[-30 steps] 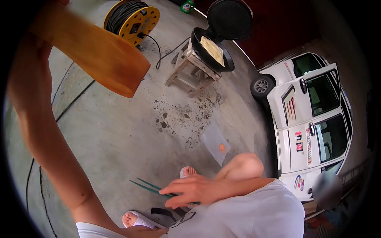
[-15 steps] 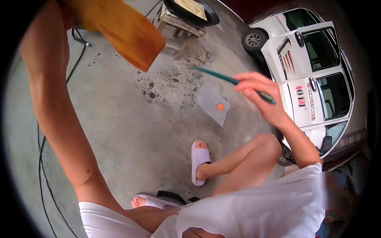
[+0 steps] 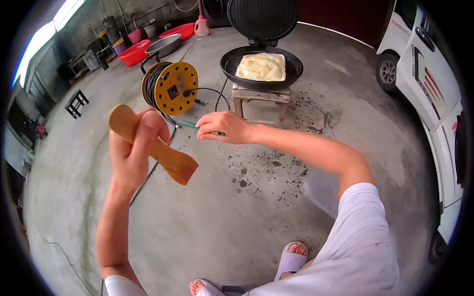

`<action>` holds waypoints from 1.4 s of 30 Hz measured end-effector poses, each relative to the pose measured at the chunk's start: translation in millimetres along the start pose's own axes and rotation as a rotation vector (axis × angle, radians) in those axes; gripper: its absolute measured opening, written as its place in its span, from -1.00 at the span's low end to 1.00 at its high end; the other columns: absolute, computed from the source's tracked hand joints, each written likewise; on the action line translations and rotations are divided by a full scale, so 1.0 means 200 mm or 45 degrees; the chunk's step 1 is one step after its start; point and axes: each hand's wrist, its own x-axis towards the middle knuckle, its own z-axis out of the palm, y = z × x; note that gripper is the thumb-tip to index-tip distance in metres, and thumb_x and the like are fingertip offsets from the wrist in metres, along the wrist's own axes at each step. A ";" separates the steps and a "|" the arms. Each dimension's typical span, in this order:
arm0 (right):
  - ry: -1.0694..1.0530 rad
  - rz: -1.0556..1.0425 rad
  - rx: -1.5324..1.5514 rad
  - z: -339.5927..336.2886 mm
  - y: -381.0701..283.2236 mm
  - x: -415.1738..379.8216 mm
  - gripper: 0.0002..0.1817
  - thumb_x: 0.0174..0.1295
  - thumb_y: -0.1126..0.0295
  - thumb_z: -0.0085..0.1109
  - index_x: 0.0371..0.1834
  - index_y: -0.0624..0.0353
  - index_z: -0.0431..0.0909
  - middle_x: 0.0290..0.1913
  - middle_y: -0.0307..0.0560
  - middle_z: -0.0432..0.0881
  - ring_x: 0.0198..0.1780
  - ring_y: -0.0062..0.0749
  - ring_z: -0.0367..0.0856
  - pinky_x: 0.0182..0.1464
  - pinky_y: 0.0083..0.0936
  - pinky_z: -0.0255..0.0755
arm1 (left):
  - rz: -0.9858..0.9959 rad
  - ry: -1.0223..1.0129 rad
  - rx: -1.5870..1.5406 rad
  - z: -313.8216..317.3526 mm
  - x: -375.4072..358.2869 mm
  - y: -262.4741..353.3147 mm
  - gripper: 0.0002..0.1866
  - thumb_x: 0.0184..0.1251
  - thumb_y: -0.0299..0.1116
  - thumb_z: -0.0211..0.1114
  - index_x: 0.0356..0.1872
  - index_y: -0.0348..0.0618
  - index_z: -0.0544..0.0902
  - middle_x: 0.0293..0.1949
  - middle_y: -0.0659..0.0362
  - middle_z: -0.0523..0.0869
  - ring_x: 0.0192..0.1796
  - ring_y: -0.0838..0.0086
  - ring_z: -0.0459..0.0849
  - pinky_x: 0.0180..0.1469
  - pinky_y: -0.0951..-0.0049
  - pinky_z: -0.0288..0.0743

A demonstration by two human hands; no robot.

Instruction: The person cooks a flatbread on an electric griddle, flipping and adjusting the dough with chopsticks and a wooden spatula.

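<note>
My left hand (image 3: pixel 136 148) is closed around a wooden spatula (image 3: pixel 174 160), raised over the floor with its flat blade slanting down to the right. Slim green chopsticks (image 3: pixel 188 124) are gripped in my right hand (image 3: pixel 227 127), their tips pointing left toward the spatula hand. Beyond my right hand, an electric griddle (image 3: pixel 227 74) sits with its ridged black lid (image 3: pixel 261 22) raised. A pale, folded slab of dough (image 3: pixel 261 67) lies in its pan. Both hands are apart from the griddle.
A wooden stool (image 3: pixel 261 96) carries the griddle. Left of it stands a yellow cable reel (image 3: pixel 177 89), its cord trailing over the concrete. Red basins (image 3: pixel 134 53) line the back wall. A white vehicle (image 3: pixel 429 93) is parked at right, and a plastic sheet (image 3: pixel 321 192) lies on the floor.
The view has lifted toward the griddle and reel. My right hand has swung left, close to my left hand. Both hands keep hold of the spatula and chopsticks.
</note>
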 end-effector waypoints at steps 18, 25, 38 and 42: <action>0.569 0.000 0.574 -0.04 -0.06 -0.09 -0.81 0.19 0.25 0.16 -0.42 0.13 0.58 -0.30 -0.20 0.60 -0.14 -0.26 0.54 -0.11 -0.38 0.43 | 0.536 -0.234 0.402 0.64 0.64 0.22 -0.54 0.45 -0.12 -0.09 -0.56 -0.25 0.50 -0.56 0.27 0.51 -0.64 0.76 0.27 -0.64 0.69 0.03; 0.519 0.322 0.095 -0.44 -0.12 -0.32 -0.89 0.18 0.37 0.17 -0.36 0.14 0.63 -0.18 -0.10 0.63 -0.12 -0.34 0.61 -0.08 -0.48 0.44 | 0.893 0.559 -0.307 0.49 0.74 0.15 -0.58 0.43 -0.17 -0.05 -0.46 -0.29 0.59 -0.57 0.21 0.59 -0.68 0.81 0.22 -0.66 0.73 0.00; 0.428 1.095 -0.068 -0.88 0.14 -0.17 -0.76 0.21 0.25 0.11 -0.33 0.19 0.64 -0.44 -0.22 0.65 -0.40 -0.59 0.58 -0.28 -0.62 0.43 | 0.520 0.686 -0.452 0.00 0.62 -0.27 -0.59 0.41 -0.13 0.01 -0.47 -0.26 0.59 -0.49 0.23 0.61 -0.64 0.81 0.24 -0.62 0.75 0.03; 0.259 0.987 -0.291 -0.89 0.12 -0.08 -0.78 0.17 0.27 0.12 -0.32 0.16 0.65 -0.38 -0.15 0.66 -0.37 -0.47 0.59 -0.20 -0.54 0.44 | 0.464 0.726 -0.498 -0.04 0.59 -0.23 -0.57 0.40 -0.12 0.03 -0.52 -0.25 0.61 -0.55 0.31 0.59 -0.59 0.80 0.28 -0.56 0.69 0.07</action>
